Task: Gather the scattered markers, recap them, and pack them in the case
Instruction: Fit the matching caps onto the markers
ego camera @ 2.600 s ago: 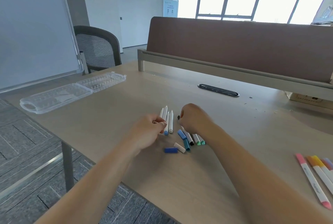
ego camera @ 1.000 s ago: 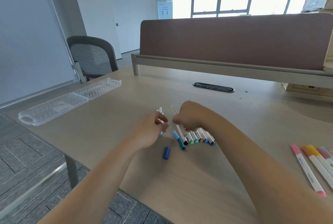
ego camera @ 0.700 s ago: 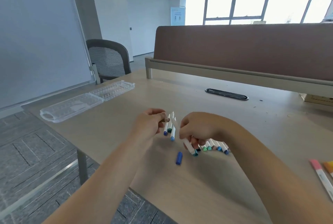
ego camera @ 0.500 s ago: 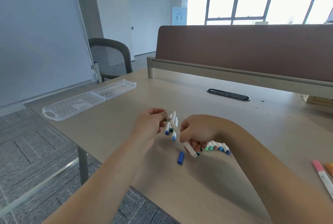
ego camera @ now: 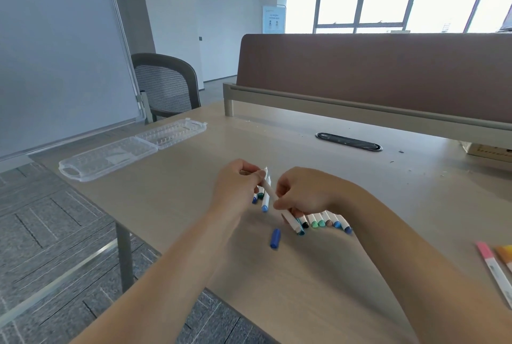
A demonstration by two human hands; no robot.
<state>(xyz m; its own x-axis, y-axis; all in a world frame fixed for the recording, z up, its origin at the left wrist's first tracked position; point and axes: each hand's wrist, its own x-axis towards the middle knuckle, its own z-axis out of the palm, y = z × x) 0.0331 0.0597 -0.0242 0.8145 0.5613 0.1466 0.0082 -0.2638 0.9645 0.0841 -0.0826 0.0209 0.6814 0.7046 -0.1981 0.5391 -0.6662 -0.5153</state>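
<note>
Fingers [ego camera: 250, 174] of L hand [ego camera: 235, 188]: curled round bundle of markers [ego camera: 265, 199], approx. three, white barrels, coloured ends (dk blue, green, blue) pointing down, close to desk [ego camera: 194, 205].

Fingers [ego camera: 281, 201] of R hand [ego camera: 304, 191]: pinched on single marker [ego camera: 291, 221], white barrel, held diagonally. Teal end low, toward camera; upper end up by L thumb, beside bundle. Contact w/ L thumb: cannot tell.

Row of markers [ego camera: 327, 222]: flat on desk, side by side, directly under R hand and wrist. Coloured ends only in view (black, 2x green, brown, 2x blue); barrels hidden.

Loose cap [ego camera: 275, 238]: blue, flat on desk, just in front of both hands, touching nothing.

Case [ego camera: 133, 149]: clear plastic, opened flat, far L end of desk, well apart from hands.

Pink marker [ego camera: 496, 271] and orange marker [ego camera: 504, 253]: on desk at R frame edge, well apart from row; orange mostly cut off.

Bkgd: cable grommet [ego camera: 348, 142] set in desk, divider panel [ego camera: 374, 72] behind it, mesh chair [ego camera: 166, 86] and whiteboard [ego camera: 55, 52] at L.
</note>
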